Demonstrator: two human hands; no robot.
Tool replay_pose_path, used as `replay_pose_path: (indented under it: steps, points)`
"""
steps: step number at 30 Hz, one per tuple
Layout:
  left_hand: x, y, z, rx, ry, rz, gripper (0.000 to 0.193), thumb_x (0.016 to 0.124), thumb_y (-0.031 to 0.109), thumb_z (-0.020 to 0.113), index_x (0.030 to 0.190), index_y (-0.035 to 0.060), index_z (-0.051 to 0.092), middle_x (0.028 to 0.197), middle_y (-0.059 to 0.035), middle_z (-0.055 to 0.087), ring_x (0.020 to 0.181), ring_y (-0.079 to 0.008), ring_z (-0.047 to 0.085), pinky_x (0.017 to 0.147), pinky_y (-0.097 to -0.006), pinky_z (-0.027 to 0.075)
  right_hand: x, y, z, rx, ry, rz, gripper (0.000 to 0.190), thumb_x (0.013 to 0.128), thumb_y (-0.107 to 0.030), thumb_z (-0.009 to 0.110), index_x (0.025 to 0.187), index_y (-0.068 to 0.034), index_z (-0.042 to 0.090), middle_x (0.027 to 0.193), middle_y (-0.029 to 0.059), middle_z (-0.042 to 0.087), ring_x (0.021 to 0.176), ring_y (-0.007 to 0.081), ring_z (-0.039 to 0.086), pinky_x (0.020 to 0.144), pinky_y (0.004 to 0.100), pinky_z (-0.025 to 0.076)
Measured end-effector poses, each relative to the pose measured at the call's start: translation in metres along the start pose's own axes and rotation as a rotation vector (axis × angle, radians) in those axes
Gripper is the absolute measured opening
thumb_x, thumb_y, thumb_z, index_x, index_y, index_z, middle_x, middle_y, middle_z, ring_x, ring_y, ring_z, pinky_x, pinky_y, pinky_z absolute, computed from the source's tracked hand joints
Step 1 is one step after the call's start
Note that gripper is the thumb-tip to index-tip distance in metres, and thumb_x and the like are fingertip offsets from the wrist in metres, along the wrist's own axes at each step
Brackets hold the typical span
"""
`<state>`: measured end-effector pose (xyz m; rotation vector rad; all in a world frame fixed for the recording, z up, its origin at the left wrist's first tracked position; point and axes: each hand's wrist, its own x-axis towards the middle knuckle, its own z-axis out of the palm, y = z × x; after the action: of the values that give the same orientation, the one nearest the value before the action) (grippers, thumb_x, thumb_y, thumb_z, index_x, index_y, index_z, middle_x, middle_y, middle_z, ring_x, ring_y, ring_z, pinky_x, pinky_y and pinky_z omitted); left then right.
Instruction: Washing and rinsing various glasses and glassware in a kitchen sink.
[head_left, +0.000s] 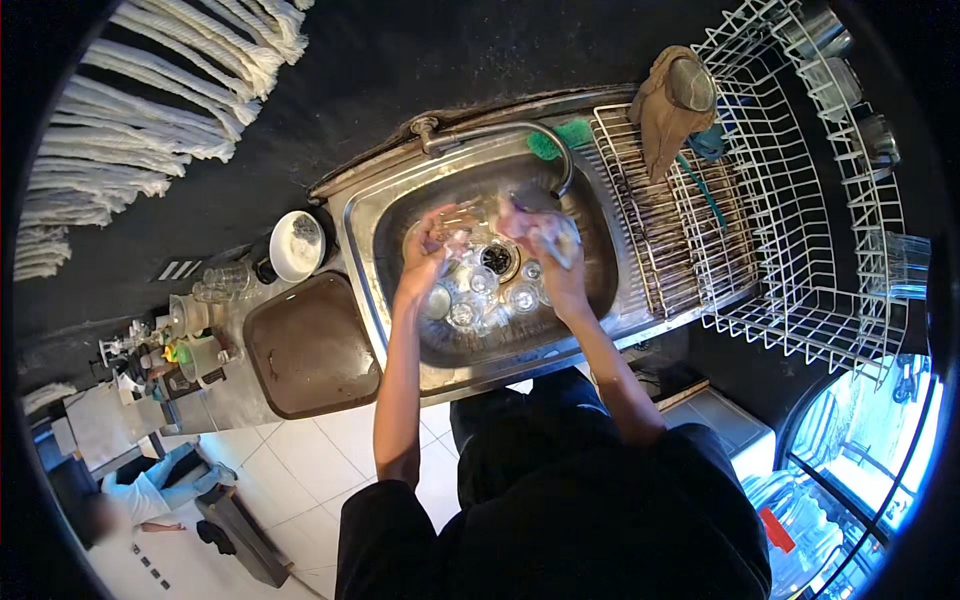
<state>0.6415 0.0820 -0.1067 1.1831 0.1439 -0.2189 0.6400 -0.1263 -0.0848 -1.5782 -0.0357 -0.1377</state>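
Note:
Both hands are over a stainless-steel sink basin. My left hand grips a clear drinking glass, partly covered by the fingers and blurred. In my right hand is a wet, bunched pink and white cloth, smeared by motion and apart from the glass. Below the hands, several clear glasses lie around the drain. The curved metal faucet reaches over the basin, its spout near the cloth. Whether water runs from it, I cannot tell.
A brown tray and a white bowl with a scouring pad sit left. Right stand a wire rack and a white dish rack. A green scrubber rests behind the faucet. A person is at the far lower left.

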Motion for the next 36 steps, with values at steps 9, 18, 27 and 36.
replay_pose_path:
  steps: [9,18,27,36]
  points:
    - [-0.012,0.016,0.075,-0.593,0.606,0.18,0.03,0.092,0.03,0.049,0.108,0.0043,0.049,0.098,-0.0133,0.062,0.081,-0.0222,0.062,0.069,-0.0353,0.053,-0.009,-0.047,0.03,-0.461,-0.332,-0.537,0.023,0.072,-0.002,0.064,0.094,-0.007,0.064,0.098,0.0148,0.062,0.098,0.0346,0.056,0.082,0.0405,0.046]
    - [-0.016,0.035,0.102,-0.452,0.542,0.267,0.021,0.088,0.023,0.05,0.101,0.0066,0.051,0.09,-0.0133,0.062,0.082,-0.026,0.062,0.073,-0.0391,0.053,-0.002,-0.069,0.028,-0.222,-0.521,0.161,0.019,0.078,-0.004,0.06,0.096,-0.003,0.059,0.086,0.0107,0.062,0.081,0.0211,0.061,0.07,0.0335,0.047]
    - [-0.024,0.048,0.094,-0.578,0.111,0.277,0.034,0.084,0.023,0.053,0.112,0.0054,0.044,0.091,-0.0117,0.057,0.088,-0.028,0.058,0.08,-0.041,0.049,-0.022,-0.084,0.041,0.877,-0.139,0.566,0.011,0.084,-0.002,0.054,0.095,-0.003,0.056,0.095,0.0073,0.06,0.087,0.0177,0.06,0.074,0.0307,0.047]
    - [-0.04,0.046,0.098,-0.711,0.43,0.179,0.049,0.087,0.053,0.047,0.101,0.0059,0.051,0.087,-0.01,0.061,0.081,-0.0265,0.062,0.075,-0.0381,0.051,-0.019,-0.074,0.023,-0.169,-0.383,-0.233,0.02,0.073,-0.009,0.062,0.092,-0.003,0.062,0.09,0.0186,0.062,0.086,0.0349,0.06,0.074,0.0398,0.048]
